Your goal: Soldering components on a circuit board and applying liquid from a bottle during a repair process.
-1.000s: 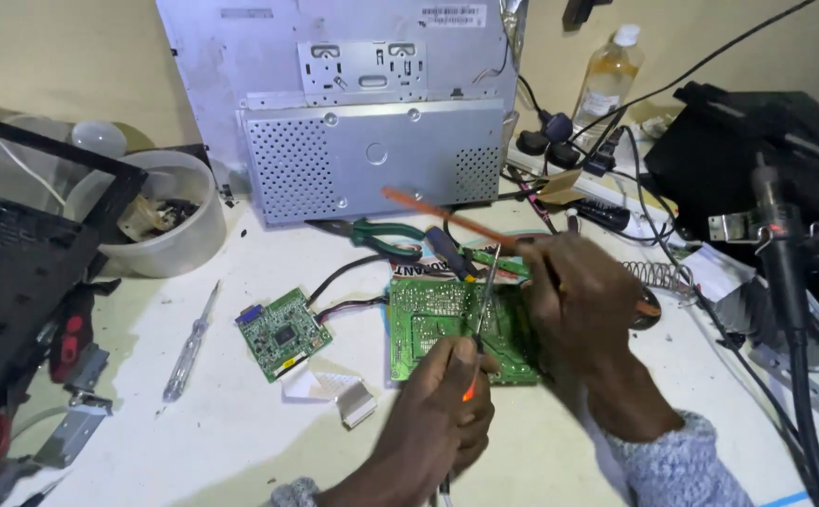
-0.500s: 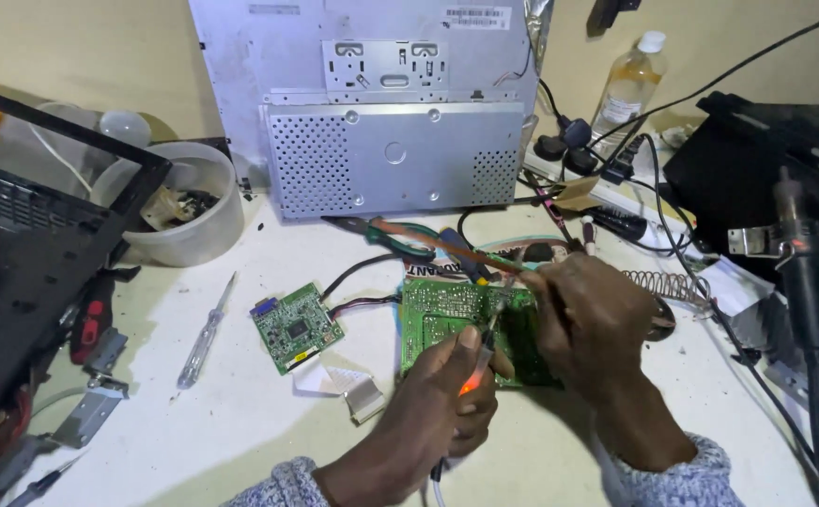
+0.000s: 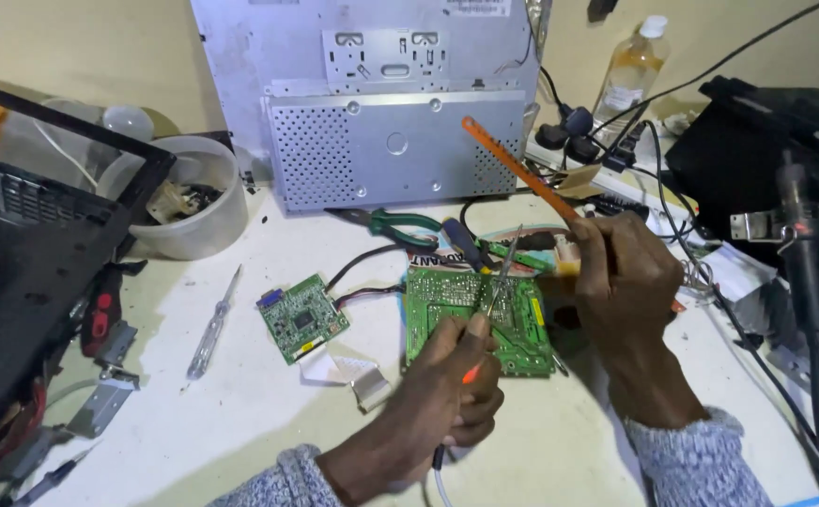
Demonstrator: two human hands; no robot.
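Both hands sit a little lower on the large circuit board than half a second ago, and the orange strip points more steeply up. On the white counter lie two green circuit boards, the small circuit board to the left, and one screwdriver. Left hand is closed around one soldering iron. Right hand pinches the strip.
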